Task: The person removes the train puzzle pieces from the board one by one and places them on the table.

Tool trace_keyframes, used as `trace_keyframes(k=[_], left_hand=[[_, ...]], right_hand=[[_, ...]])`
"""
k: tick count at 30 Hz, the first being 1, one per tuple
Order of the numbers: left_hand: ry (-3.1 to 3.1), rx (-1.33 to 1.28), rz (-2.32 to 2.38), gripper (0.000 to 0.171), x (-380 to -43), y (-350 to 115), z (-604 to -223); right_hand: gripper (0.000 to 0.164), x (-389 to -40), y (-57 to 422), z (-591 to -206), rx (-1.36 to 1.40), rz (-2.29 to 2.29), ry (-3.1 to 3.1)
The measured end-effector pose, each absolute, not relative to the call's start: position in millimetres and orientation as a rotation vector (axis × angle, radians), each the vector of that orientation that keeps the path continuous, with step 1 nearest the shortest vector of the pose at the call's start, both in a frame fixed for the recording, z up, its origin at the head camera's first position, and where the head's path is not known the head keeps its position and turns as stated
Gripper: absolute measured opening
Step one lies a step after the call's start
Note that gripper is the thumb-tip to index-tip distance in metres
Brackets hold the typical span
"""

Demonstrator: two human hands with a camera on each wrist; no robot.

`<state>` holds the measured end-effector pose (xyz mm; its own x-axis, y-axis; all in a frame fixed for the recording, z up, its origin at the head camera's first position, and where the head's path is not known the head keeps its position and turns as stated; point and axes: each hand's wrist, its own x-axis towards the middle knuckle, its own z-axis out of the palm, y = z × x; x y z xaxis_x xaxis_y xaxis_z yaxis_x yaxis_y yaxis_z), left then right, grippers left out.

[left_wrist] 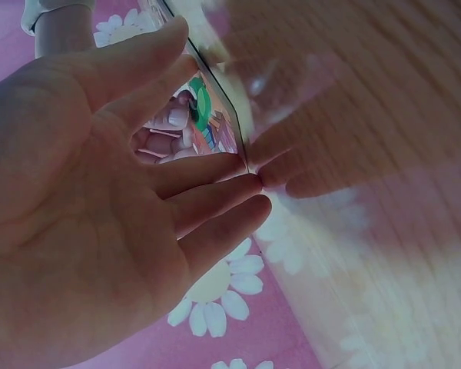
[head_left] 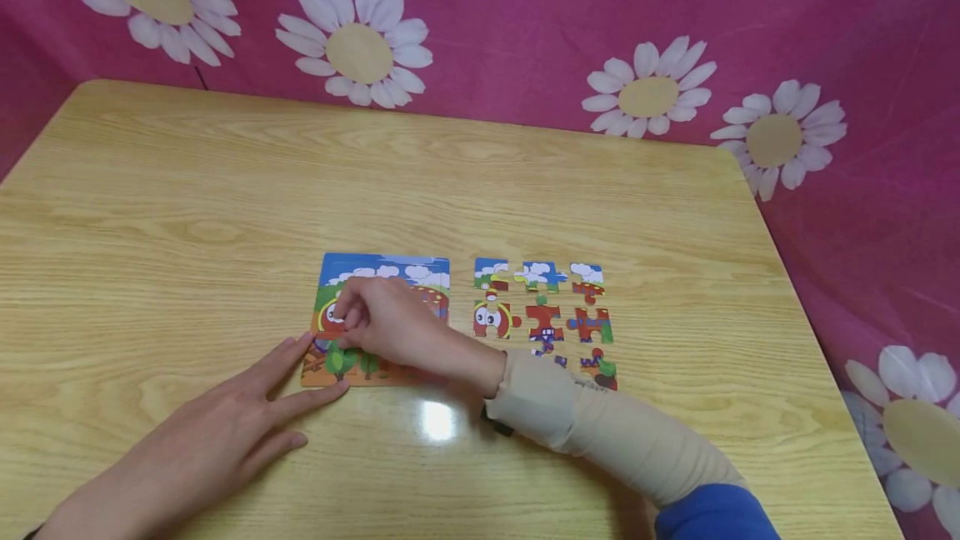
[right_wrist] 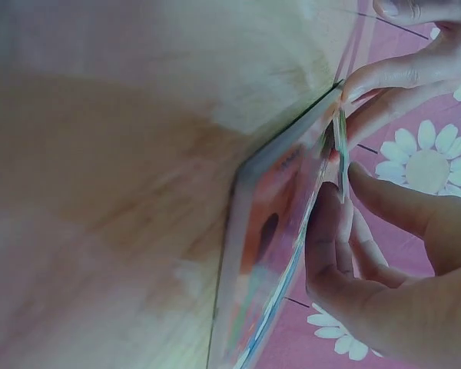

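A jigsaw board (head_left: 352,261), printed with a colourful cartoon scene, lies in front of me on the table. My right hand (head_left: 397,323) is over its left part, hiding much of the picture. Between thumb and fingers it pinches a thin puzzle piece (right_wrist: 341,157), seen edge-on in the right wrist view, close over the board. My left hand (head_left: 225,407) lies at the board's lower left corner, fingers spread and fairly straight, with fingertips right at the edge. Its palm (left_wrist: 100,207) holds nothing.
Several loose puzzle pieces lie in rows right of the board, including one with eyes (head_left: 491,319) and a cloud piece (head_left: 540,275). My right forearm (head_left: 622,423) passes just below them. Beyond the wooden table (head_left: 450,182) hangs a pink flowered cloth (head_left: 510,32).
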<state>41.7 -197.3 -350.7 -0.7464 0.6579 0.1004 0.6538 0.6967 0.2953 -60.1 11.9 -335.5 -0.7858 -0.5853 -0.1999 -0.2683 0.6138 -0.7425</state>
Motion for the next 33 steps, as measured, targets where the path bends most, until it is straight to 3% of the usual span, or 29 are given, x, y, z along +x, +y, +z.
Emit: trace_keyframes(k=[14,33], left_hand=[[2.859,1.089,0.496,0.056,42,-198,-351],[2.811,0.98,0.468,0.054,43,-197,-346]], right_hand=[[0.021,-58,24,-332,-0.652,-1.182,2.336],[0.024,-54,106,-324,-0.607,-1.264,2.363]])
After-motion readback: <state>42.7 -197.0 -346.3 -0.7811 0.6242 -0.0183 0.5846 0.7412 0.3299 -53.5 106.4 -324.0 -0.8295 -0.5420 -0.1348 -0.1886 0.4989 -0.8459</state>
